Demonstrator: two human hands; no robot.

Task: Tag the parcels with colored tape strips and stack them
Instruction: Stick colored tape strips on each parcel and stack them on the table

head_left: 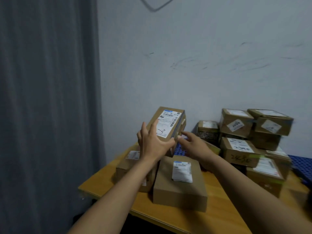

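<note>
Looks like a small back-room parcel sorting spot: labeled cardboard parcels piled on a wooden surface, scuffed wall, grey curtain.

Parcel in L hand

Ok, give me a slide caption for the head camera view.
Left hand holds a labelled parcel tilted above boxes on a table, right hand touching its edge.
</note>
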